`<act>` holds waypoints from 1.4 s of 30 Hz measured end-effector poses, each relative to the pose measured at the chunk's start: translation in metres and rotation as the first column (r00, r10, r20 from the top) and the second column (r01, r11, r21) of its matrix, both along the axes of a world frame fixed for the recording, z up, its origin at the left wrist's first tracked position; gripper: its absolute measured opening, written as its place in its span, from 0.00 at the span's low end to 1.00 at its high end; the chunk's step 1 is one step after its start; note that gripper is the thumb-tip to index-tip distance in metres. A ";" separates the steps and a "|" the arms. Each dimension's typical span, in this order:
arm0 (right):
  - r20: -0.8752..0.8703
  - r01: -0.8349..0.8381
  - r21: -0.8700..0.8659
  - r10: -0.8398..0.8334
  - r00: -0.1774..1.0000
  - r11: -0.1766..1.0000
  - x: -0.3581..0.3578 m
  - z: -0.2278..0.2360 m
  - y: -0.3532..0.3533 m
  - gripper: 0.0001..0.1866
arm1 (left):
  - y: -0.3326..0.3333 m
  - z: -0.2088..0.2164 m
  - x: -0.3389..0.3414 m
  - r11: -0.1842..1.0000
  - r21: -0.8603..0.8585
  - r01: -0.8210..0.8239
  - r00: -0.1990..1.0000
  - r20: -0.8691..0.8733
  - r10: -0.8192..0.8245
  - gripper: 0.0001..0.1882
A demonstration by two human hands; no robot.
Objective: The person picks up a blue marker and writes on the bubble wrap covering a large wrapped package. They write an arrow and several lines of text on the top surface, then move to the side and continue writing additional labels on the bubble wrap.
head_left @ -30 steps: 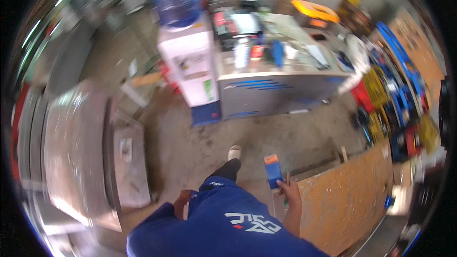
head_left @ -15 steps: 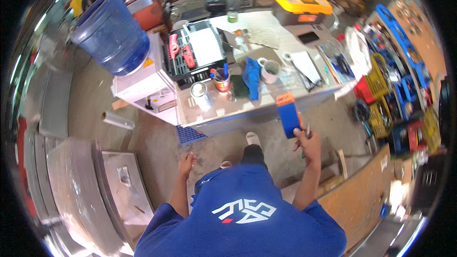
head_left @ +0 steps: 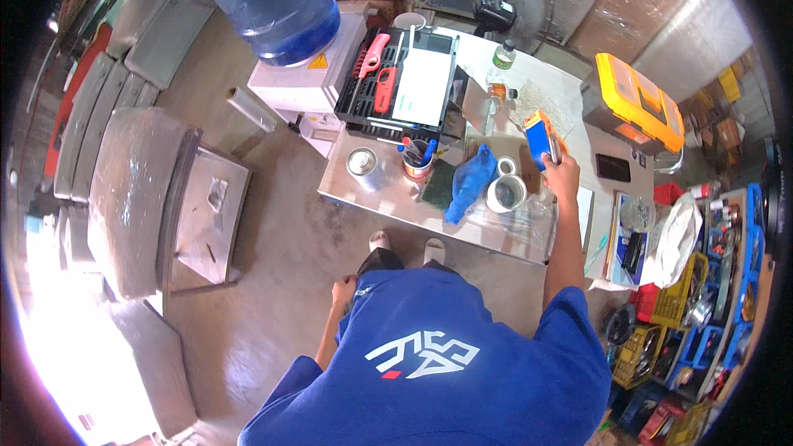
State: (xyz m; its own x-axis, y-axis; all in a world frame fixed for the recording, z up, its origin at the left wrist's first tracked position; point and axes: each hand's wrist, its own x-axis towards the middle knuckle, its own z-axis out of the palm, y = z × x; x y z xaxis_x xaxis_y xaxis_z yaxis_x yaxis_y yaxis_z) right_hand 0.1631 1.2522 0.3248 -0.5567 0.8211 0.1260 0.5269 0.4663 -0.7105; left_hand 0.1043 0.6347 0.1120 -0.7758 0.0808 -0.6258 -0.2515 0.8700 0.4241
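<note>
Overhead, a fisheye view looks down on a person in a blue shirt [head_left: 446,363] standing at a cluttered workbench [head_left: 388,198] in the upper middle of the frame. Their right hand [head_left: 560,172], right of centre, is raised over the bench with its fingers wrapped closed around a small blue box with an orange end [head_left: 538,137]. The box sits just above the hand in the picture, over the bench's right part, beside a roll of tape [head_left: 507,193] and a crumpled blue cloth [head_left: 469,183].

The box's long axis runs from lower right to upper left, tilted, with the orange end pointing toward the upper left and away from the person.

By the look of it, the box is being carried or held out above the bench, not yet set down. Placing it would call for a free patch among the clutter.

Their left hand [head_left: 342,291] hangs low at the person's side, lower centre-left; it seems loosely curled and holds nothing visible, though how far it is closed cannot be told.
</note>
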 end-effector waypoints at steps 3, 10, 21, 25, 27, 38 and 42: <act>0.114 -0.101 0.148 0.085 0.990 0.984 -0.009 -0.028 0.015 0.18 | 0.014 0.011 0.008 0.989 0.051 -0.137 0.990 0.022 0.136 0.25; 0.317 -0.152 -0.153 0.195 0.928 0.976 -0.021 -0.035 0.013 0.32 | 0.032 0.022 0.012 0.980 0.092 -0.178 0.983 0.056 0.174 0.25; 0.411 -0.117 0.101 0.065 0.909 0.988 -0.035 -0.019 -0.013 0.34 | 0.022 0.005 -0.049 0.930 0.296 -0.217 0.976 0.079 0.202 0.20; 0.439 -0.046 0.232 -0.062 0.896 0.972 -0.041 0.000 -0.035 0.28 | 0.016 0.004 -0.050 0.856 0.293 -0.426 0.905 0.139 0.403 0.19; 0.267 -0.004 0.296 -0.079 0.960 0.955 -0.053 0.015 -0.051 0.26 | 0.012 -0.004 -0.042 0.849 0.273 -0.453 0.891 0.159 0.424 0.19; 0.040 -0.376 0.209 0.376 0.926 0.903 -0.142 -0.005 -0.184 0.24 | -0.006 -0.035 0.010 0.963 0.163 -0.213 0.977 0.007 0.215 0.18; -0.078 -0.426 0.078 0.432 0.899 0.901 -0.138 -0.002 -0.188 0.17 | 0.004 0.008 0.030 0.953 0.141 -0.269 0.959 -0.052 0.278 0.17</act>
State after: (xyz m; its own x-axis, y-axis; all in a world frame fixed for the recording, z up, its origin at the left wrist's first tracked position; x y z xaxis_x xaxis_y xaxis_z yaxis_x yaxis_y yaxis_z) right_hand 0.0249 1.0645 0.3227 -0.8370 0.4952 0.2329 0.2007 0.6737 -0.7112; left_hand 0.1342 0.6391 0.1201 -0.8211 -0.0630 -0.5673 -0.4376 0.7077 0.5547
